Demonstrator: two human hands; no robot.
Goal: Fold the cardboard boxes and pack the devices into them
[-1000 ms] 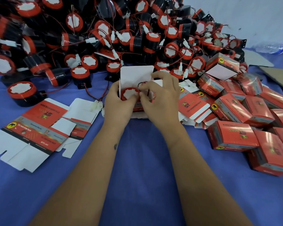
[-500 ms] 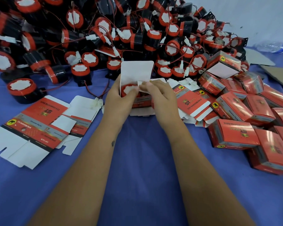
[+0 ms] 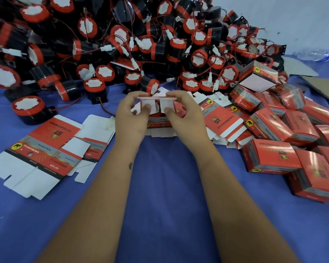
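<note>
Both hands work on one red cardboard box (image 3: 159,120) standing on the blue tabletop (image 3: 165,196), midway between them. The left hand (image 3: 131,114) has its grip grasping the box's left side, thumb pressing a white inner flap (image 3: 147,108), fingers curled over the lid edge. The right hand (image 3: 184,114) mirrors it on the right side, thumb on the other white flap (image 3: 167,105), fingers curled on the lid (image 3: 156,97), which lies nearly level over the opening. Whether a device sits inside cannot be told.

Just beyond the grips rises a large heap of black-and-red devices (image 3: 122,44) with red wires and white connectors. To the left of the left grip lie flat unfolded boxes (image 3: 46,147). Just right of the right grip lie more flat blanks (image 3: 222,120), and farther right a pile of closed packed boxes (image 3: 273,158).
</note>
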